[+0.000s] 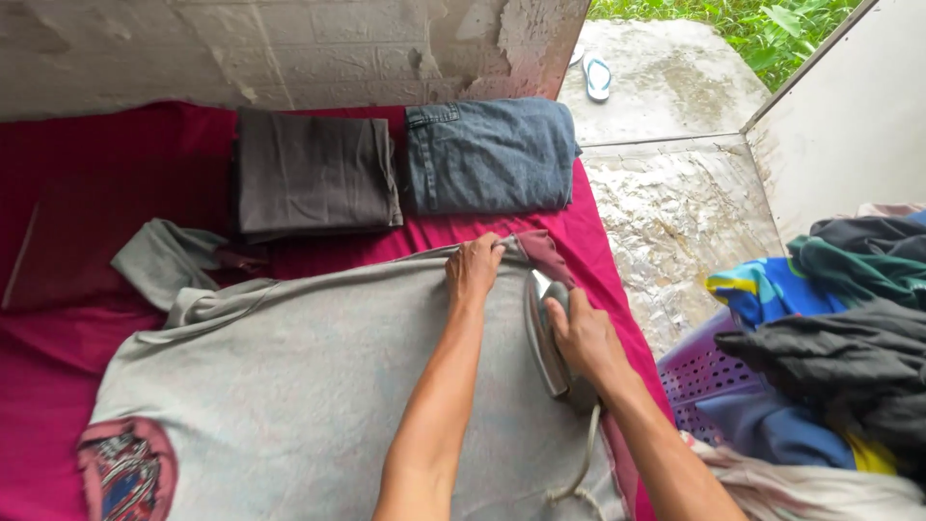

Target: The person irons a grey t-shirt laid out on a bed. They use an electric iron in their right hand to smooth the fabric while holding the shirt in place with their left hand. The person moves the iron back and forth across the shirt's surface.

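A grey shirt (pixel 289 386) with a round red patch (pixel 125 473) lies spread on a red cloth (pixel 87 183). My left hand (pixel 473 270) presses and pinches the shirt's far edge, next to a maroon sleeve cuff (pixel 545 253). My right hand (pixel 584 333) grips the handle of a metal iron (pixel 542 333), which stands tilted on its edge on the shirt's right side. The iron's cord (pixel 584 458) trails back toward me.
Folded dark grey trousers (pixel 313 174) and folded blue jeans (pixel 487 154) lie at the far side by the wall. A purple laundry basket (pixel 699 376) heaped with clothes (pixel 839 328) stands at the right. A sandal (pixel 597 75) rests on concrete outside.
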